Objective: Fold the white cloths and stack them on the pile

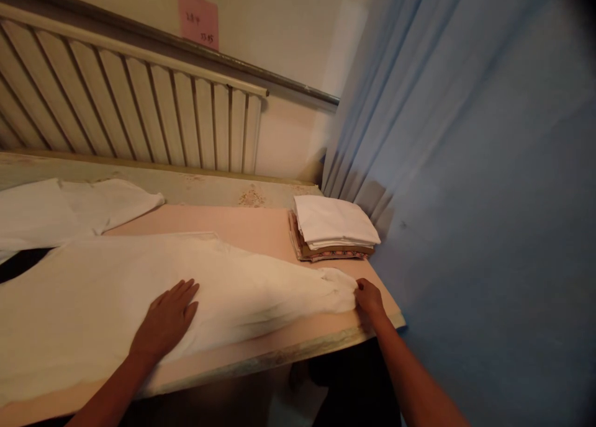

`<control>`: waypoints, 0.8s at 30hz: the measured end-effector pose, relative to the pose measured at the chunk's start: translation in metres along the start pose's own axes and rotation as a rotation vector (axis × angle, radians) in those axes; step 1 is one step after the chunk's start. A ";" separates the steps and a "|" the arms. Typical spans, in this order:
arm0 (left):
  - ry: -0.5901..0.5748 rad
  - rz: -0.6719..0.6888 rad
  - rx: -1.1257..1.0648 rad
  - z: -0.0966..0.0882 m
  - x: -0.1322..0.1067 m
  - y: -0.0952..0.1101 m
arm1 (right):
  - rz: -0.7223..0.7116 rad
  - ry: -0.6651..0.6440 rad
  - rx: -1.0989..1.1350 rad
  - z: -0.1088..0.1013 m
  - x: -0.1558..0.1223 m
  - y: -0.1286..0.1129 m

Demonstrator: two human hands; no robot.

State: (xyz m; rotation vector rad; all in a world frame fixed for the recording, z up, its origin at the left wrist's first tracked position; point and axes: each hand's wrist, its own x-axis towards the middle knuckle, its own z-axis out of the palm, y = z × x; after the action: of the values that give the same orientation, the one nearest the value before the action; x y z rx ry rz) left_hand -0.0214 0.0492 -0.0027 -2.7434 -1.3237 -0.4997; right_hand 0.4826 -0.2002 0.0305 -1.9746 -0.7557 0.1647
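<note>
We have the white garment (233,290) lying lengthwise on the counter (261,225); our left hand (167,318) rests flat on it, gripping nothing, perhaps to steady it; a folded stack (335,219) sits behind, apparently out of the way; our right hand (369,298) pinches the garment's narrow end (342,290), likely keeping it straight.

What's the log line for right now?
left hand: flat on white garment | right hand: holding its narrow end | folded stack: near blue curtain

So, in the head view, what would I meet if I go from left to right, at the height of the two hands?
Left hand resting on the white cloth → the cloth's narrow end → right hand pinching that end → blue curtain.
</note>
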 end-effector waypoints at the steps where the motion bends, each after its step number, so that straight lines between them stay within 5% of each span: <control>1: -0.001 0.002 0.004 0.000 0.000 0.000 | -0.034 0.004 -0.001 0.000 0.001 -0.006; 6: 0.005 0.005 -0.007 0.003 0.000 -0.002 | -0.213 -0.031 0.041 0.011 0.001 -0.040; 12: 0.018 0.019 -0.010 0.004 -0.001 -0.002 | -0.387 -0.277 0.014 0.045 -0.006 -0.073; 24: -0.006 0.006 -0.034 0.000 -0.001 0.000 | -0.473 -0.297 -0.242 0.051 -0.006 -0.069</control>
State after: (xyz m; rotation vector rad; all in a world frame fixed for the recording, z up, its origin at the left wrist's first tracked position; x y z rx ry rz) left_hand -0.0223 0.0487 -0.0027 -2.7765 -1.3204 -0.5190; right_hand 0.4264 -0.1430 0.0609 -1.9548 -1.4723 0.0852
